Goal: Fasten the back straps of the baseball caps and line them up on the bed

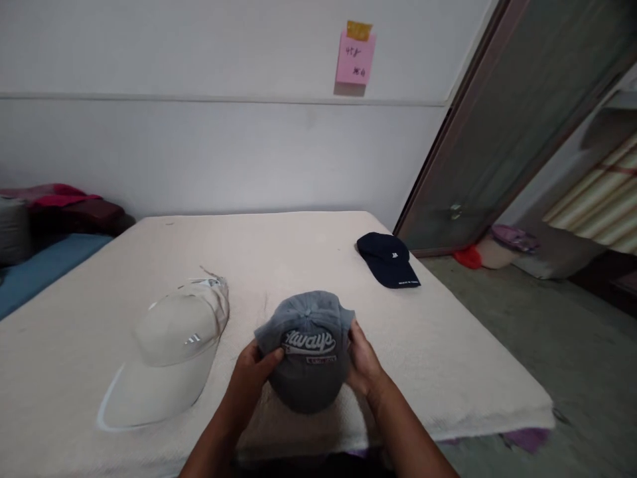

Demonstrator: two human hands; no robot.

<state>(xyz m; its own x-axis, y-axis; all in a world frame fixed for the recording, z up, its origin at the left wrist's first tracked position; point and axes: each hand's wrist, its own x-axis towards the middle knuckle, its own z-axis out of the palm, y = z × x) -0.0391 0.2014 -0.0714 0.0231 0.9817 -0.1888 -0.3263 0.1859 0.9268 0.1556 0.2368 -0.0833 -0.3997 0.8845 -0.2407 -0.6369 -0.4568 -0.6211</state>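
A grey-blue baseball cap (pixel 306 382) with white "Always" lettering is held between my two hands, its brim pointing toward me. My left hand (pixel 256 372) grips its left side, thumb over the front near the lettering. On the cap's right side, my right hand (pixel 363 358) is closed, with most of its fingers hidden behind the fabric. To the left lies a pale beige cap (pixel 174 332) with a wide brim and a small logo. A dark navy cap (pixel 385 255) with a small white emblem rests farther back at the right.
The caps are on a bed-like surface with a cream cover (pixel 298 245), which ends at a white wall (pixel 223 153). A pink note (pixel 355 58) is taped there. Right of the bed are a dark-framed door (pixel 478 133) and grey floor (pixel 472 312). Folded bedding (pixel 64 206) sits far left.
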